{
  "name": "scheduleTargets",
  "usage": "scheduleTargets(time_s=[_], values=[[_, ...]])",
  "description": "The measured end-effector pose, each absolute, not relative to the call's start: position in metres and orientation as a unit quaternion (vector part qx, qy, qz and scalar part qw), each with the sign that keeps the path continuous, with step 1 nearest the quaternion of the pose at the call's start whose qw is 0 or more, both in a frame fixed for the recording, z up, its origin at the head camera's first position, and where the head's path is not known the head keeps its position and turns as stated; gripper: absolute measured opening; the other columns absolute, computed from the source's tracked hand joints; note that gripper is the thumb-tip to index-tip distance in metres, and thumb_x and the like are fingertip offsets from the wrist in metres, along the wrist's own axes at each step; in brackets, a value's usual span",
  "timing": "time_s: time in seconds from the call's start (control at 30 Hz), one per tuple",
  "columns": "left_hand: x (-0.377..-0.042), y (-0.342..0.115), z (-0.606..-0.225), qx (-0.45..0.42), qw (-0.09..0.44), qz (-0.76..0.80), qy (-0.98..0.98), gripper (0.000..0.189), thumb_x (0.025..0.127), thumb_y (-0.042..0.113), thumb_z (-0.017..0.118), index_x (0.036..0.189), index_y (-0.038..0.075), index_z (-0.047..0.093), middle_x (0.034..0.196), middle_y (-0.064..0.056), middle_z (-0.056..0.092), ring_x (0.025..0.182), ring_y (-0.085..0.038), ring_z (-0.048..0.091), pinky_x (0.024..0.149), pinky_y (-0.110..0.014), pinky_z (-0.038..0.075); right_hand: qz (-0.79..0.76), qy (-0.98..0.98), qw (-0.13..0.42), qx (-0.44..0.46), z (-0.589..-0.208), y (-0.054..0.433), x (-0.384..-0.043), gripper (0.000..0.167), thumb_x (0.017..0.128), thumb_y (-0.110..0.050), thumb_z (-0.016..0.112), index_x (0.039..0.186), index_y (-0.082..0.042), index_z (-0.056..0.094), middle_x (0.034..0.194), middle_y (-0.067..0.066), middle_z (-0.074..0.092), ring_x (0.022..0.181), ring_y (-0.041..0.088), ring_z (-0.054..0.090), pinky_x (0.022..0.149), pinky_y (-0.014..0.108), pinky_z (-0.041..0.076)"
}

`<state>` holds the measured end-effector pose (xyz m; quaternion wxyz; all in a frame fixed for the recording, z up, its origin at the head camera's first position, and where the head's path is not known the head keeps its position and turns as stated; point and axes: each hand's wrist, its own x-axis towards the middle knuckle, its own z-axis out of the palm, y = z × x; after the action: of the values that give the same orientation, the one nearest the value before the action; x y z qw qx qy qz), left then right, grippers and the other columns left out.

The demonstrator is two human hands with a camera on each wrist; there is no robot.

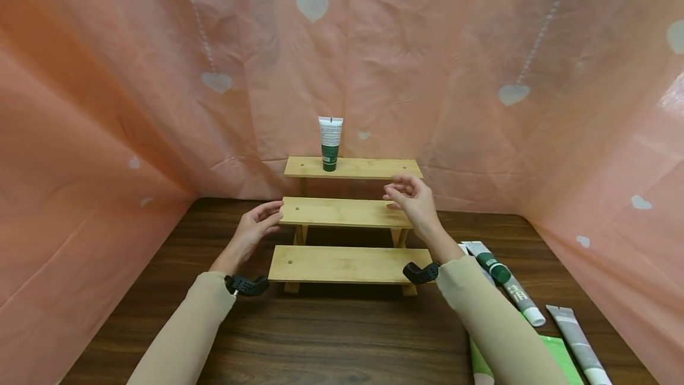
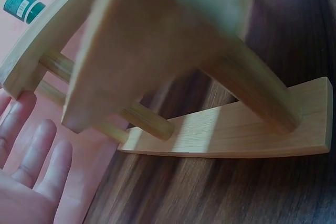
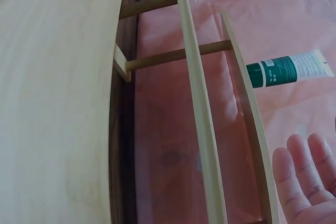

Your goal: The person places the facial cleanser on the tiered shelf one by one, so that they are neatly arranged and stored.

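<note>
A three-tier wooden stand (image 1: 342, 211) stands before me. On its top tier a white and green squeeze tube (image 1: 330, 142) is upright on its green cap, left of the middle. My left hand (image 1: 252, 232) is at the left end of the middle tier, fingertips right at its edge. In the left wrist view its fingers (image 2: 39, 153) are spread and relaxed. Over the right end of the same tier hovers my right hand (image 1: 418, 204), its fingers loosely bent with nothing between them. The right wrist view shows these fingers (image 3: 304, 174) beside the top tier.
At the right lie a green-capped tube (image 1: 488, 261), a grey tube with a white cap (image 1: 523, 299) and another grey tube (image 1: 577, 340). A bright green item (image 1: 558, 352) lies partly under my right sleeve. Pink heart-printed cloth (image 1: 374, 76) encloses the dark wooden table (image 1: 299, 337).
</note>
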<state>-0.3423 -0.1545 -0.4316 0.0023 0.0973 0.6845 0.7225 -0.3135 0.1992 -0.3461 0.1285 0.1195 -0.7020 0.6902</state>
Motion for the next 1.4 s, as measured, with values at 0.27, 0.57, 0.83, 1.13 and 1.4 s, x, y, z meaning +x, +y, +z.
scheduleTargets(time_s=[0.27,0.57,0.83,1.13,1.4], values=[[-0.341,-0.158,-0.431,0.094,0.006,0.724,0.684,0.050,0.087,0.022,0.067,0.130,0.003,0.052,0.120,-0.013,0.053,0.100,-0.015,0.055,0.094,-0.049,0.042,0.685,-0.707,0.112,0.132,-0.352,0.216,-0.301,0.036,0.089,-0.007,0.062,0.120,0.005,0.049,0.101,0.015,0.066,0.081,0.021,0.067,0.075,0.044,0.053],[-0.341,-0.161,-0.429,0.088,0.000,0.722,0.687,0.049,0.087,0.022,0.068,0.129,0.003,0.052,0.115,-0.010,0.054,0.097,-0.013,0.056,0.094,-0.049,0.042,0.674,-0.719,0.110,0.130,-0.360,0.238,-0.288,0.032,0.090,-0.011,0.062,0.118,0.000,0.051,0.104,0.018,0.064,0.084,0.024,0.067,0.075,0.038,0.054],[-0.341,-0.162,-0.430,0.087,0.003,0.727,0.681,0.048,0.088,0.019,0.067,0.130,0.002,0.052,0.117,-0.012,0.054,0.097,-0.013,0.056,0.096,-0.052,0.039,0.689,-0.707,0.107,0.115,-0.368,0.255,-0.279,0.027,0.088,-0.009,0.064,0.112,-0.001,0.056,0.097,0.013,0.067,0.081,0.024,0.067,0.073,0.041,0.054],[-0.342,-0.162,-0.431,0.086,-0.005,0.724,0.685,0.047,0.087,0.021,0.067,0.129,0.003,0.053,0.120,-0.014,0.053,0.099,-0.014,0.056,0.096,-0.050,0.041,0.683,-0.715,0.096,0.115,-0.373,0.280,-0.271,0.024,0.090,-0.009,0.061,0.112,-0.002,0.054,0.094,0.006,0.069,0.079,0.022,0.068,0.069,0.036,0.055],[-0.342,-0.161,-0.435,0.089,-0.008,0.718,0.691,0.048,0.088,0.023,0.066,0.130,0.003,0.052,0.121,-0.014,0.053,0.100,-0.014,0.055,0.092,-0.044,0.046,0.676,-0.719,0.103,0.123,-0.382,0.302,-0.263,0.024,0.090,-0.007,0.060,0.113,-0.003,0.054,0.094,0.007,0.069,0.077,0.022,0.067,0.067,0.034,0.056]])
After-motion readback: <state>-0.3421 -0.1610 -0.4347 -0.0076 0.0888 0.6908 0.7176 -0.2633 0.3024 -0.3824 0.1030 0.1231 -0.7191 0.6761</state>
